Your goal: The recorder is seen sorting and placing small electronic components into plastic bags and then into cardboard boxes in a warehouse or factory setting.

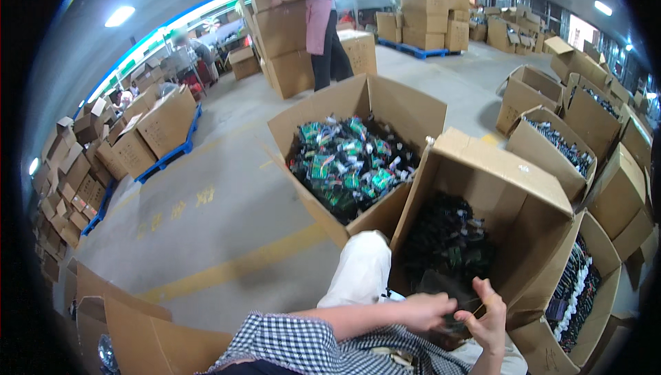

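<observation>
Low in the view, my left hand (425, 311) is closed, its fingers curled round the edge of a dark, smoky-looking piece (441, 285) whose kind I cannot make out. Beside it is my right hand (490, 321), thumb and fingers apart, near the same piece. A thin pale line runs by its fingers, too fine to name. Both hands are over the near end of a tilted cardboard box (482, 151), with a heap of black parts (451, 234) inside. Beyond it to the left, a wide carton (406, 96) holds a pile of green-and-black parts with wires (351, 158).
At right, open cartons (606, 234) hold rows of black parts. A carton flap (158, 334) rises at lower left. A person in a pink apron (318, 27) handles stacked cartons (282, 38) ahead. Loaded blue pallets (172, 151) stand left, on floor marked with a yellow line (234, 268).
</observation>
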The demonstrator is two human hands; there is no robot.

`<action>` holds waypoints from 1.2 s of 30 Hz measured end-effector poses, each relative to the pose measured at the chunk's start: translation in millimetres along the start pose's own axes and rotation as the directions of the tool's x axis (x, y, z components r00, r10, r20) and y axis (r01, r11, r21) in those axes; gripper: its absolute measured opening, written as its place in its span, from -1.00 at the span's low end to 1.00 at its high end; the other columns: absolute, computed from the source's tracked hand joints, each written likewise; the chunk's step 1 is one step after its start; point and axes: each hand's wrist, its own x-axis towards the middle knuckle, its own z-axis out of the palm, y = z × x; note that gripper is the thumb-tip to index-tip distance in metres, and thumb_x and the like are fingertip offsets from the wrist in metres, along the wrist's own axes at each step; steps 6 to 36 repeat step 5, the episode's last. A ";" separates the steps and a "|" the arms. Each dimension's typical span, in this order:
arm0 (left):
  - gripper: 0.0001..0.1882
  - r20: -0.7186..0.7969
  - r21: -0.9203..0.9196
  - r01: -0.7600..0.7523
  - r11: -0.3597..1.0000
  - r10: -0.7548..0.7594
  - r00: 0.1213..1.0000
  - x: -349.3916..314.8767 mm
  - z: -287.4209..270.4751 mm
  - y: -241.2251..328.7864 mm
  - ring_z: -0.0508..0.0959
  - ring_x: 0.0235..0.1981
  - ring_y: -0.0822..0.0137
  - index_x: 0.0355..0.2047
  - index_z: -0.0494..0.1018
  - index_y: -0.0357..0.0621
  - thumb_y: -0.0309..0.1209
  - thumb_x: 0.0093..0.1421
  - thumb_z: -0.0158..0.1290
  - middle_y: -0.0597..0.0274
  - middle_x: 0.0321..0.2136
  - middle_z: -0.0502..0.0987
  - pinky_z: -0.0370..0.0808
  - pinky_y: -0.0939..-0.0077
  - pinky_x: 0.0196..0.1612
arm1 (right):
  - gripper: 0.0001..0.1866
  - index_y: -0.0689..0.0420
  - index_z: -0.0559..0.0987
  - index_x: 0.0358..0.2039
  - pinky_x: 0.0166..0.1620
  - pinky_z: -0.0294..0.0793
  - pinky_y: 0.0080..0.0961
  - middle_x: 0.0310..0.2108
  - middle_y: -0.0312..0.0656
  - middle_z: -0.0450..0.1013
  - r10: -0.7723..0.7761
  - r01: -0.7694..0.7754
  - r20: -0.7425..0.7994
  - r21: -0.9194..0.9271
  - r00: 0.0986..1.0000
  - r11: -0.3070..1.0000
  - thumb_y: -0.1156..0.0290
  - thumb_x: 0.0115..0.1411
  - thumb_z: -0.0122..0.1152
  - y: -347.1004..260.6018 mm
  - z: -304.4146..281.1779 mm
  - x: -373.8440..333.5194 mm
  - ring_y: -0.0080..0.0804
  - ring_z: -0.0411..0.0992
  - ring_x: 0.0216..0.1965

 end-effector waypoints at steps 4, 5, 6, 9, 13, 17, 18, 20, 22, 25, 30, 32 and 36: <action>-0.35 0.244 0.060 -0.220 0.974 0.200 0.949 1.8 -3.8 20.8 0.49 -0.36 -0.08 0.20 0.11 0.01 -0.44 0.07 0.02 -0.10 -0.20 0.29 0.43 0.08 -0.35 | -0.60 0.16 0.57 -0.12 -0.12 0.50 -0.33 -0.28 -0.06 0.56 0.396 -0.433 0.186 0.515 0.899 0.740 0.25 0.04 0.33 26.9 21.1 19.8 -0.06 0.53 -0.23; -0.26 0.318 -0.177 -0.245 0.953 0.291 0.902 0.5 -15.8 21.3 0.41 -0.11 -0.12 0.25 0.01 0.05 -0.45 0.07 0.05 -0.13 -0.05 0.28 0.38 0.10 -0.10 | -0.65 0.06 0.58 -0.09 -0.07 0.49 -0.23 -0.23 -0.06 0.55 0.495 -0.572 0.328 0.652 0.805 0.498 0.19 0.14 0.24 36.1 14.0 23.1 0.05 0.50 -0.16; -0.26 0.318 -0.177 -0.245 0.953 0.291 0.902 0.5 -15.8 21.3 0.41 -0.11 -0.12 0.25 0.01 0.05 -0.45 0.07 0.05 -0.13 -0.05 0.28 0.38 0.10 -0.10 | -0.65 0.06 0.58 -0.09 -0.07 0.49 -0.23 -0.23 -0.06 0.55 0.495 -0.572 0.328 0.652 0.805 0.498 0.19 0.14 0.24 36.1 14.0 23.1 0.05 0.50 -0.16; -0.26 0.318 -0.177 -0.245 0.953 0.291 0.902 0.5 -15.8 21.3 0.41 -0.11 -0.12 0.25 0.01 0.05 -0.45 0.07 0.05 -0.13 -0.05 0.28 0.38 0.10 -0.10 | -0.65 0.06 0.58 -0.09 -0.07 0.49 -0.23 -0.23 -0.06 0.55 0.495 -0.572 0.328 0.652 0.805 0.498 0.19 0.14 0.24 36.1 14.0 23.1 0.05 0.50 -0.16; -0.26 0.318 -0.177 -0.245 0.953 0.291 0.902 0.5 -15.8 21.3 0.41 -0.11 -0.12 0.25 0.01 0.05 -0.45 0.07 0.05 -0.13 -0.05 0.28 0.38 0.10 -0.10 | -0.65 0.06 0.58 -0.09 -0.07 0.49 -0.23 -0.23 -0.06 0.55 0.495 -0.572 0.328 0.652 0.805 0.498 0.19 0.14 0.24 36.1 14.0 23.1 0.05 0.50 -0.16; -0.26 0.318 -0.177 -0.245 0.953 0.291 0.902 0.5 -15.8 21.3 0.41 -0.11 -0.12 0.25 0.01 0.05 -0.45 0.07 0.05 -0.13 -0.05 0.28 0.38 0.10 -0.10 | -0.65 0.06 0.58 -0.09 -0.07 0.49 -0.23 -0.23 -0.06 0.55 0.495 -0.572 0.328 0.652 0.805 0.498 0.19 0.14 0.24 36.1 14.0 23.1 0.05 0.50 -0.16; -0.26 0.318 -0.177 -0.245 0.953 0.291 0.902 0.5 -15.8 21.3 0.41 -0.11 -0.12 0.25 0.01 0.05 -0.45 0.07 0.05 -0.13 -0.05 0.28 0.38 0.10 -0.10 | -0.65 0.06 0.58 -0.09 -0.07 0.49 -0.23 -0.23 -0.06 0.55 0.495 -0.572 0.328 0.652 0.805 0.498 0.19 0.14 0.24 36.1 14.0 23.1 0.05 0.50 -0.16; -0.26 0.318 -0.177 -0.245 0.953 0.291 0.902 0.5 -15.8 21.3 0.41 -0.11 -0.12 0.25 0.01 0.05 -0.45 0.07 0.05 -0.13 -0.05 0.28 0.38 0.10 -0.10 | -0.65 0.06 0.58 -0.09 -0.07 0.49 -0.23 -0.23 -0.06 0.55 0.495 -0.572 0.328 0.652 0.805 0.498 0.19 0.14 0.24 36.1 14.0 23.1 0.05 0.50 -0.16; -0.26 0.318 -0.177 -0.245 0.953 0.291 0.902 0.5 -15.8 21.3 0.41 -0.11 -0.12 0.25 0.01 0.05 -0.45 0.07 0.05 -0.13 -0.05 0.28 0.38 0.10 -0.10 | -0.65 0.06 0.58 -0.09 -0.07 0.49 -0.23 -0.23 -0.06 0.55 0.495 -0.572 0.328 0.652 0.805 0.498 0.19 0.14 0.24 36.1 14.0 23.1 0.05 0.50 -0.16; -0.26 0.318 -0.177 -0.245 0.953 0.291 0.902 0.5 -15.8 21.3 0.41 -0.11 -0.12 0.25 0.01 0.05 -0.45 0.07 0.05 -0.13 -0.05 0.28 0.38 0.10 -0.10 | -0.65 0.06 0.58 -0.09 -0.07 0.49 -0.23 -0.23 -0.06 0.55 0.495 -0.572 0.328 0.652 0.805 0.498 0.19 0.14 0.24 36.1 14.0 23.1 0.05 0.50 -0.16; -0.26 0.318 -0.177 -0.245 0.953 0.291 0.902 0.5 -15.8 21.3 0.41 -0.11 -0.12 0.25 0.01 0.05 -0.45 0.07 0.05 -0.13 -0.05 0.28 0.38 0.10 -0.10 | -0.65 0.06 0.58 -0.09 -0.07 0.49 -0.23 -0.23 -0.06 0.55 0.495 -0.572 0.328 0.652 0.805 0.498 0.19 0.14 0.24 36.1 14.0 23.1 0.05 0.50 -0.16; -0.26 0.318 -0.177 -0.245 0.953 0.291 0.902 0.5 -15.8 21.3 0.41 -0.11 -0.12 0.25 0.01 0.05 -0.45 0.07 0.05 -0.13 -0.05 0.28 0.38 0.10 -0.10 | -0.65 0.06 0.58 -0.09 -0.07 0.49 -0.23 -0.23 -0.06 0.55 0.495 -0.572 0.328 0.652 0.805 0.498 0.19 0.14 0.24 36.1 14.0 23.1 0.05 0.50 -0.16; -0.26 0.318 -0.177 -0.245 0.953 0.291 0.902 0.5 -15.8 21.3 0.41 -0.11 -0.12 0.25 0.01 0.05 -0.45 0.07 0.05 -0.13 -0.05 0.28 0.38 0.10 -0.10 | -0.65 0.06 0.58 -0.09 -0.07 0.49 -0.23 -0.23 -0.06 0.55 0.495 -0.572 0.328 0.652 0.805 0.498 0.19 0.14 0.24 36.1 14.0 23.1 0.05 0.50 -0.16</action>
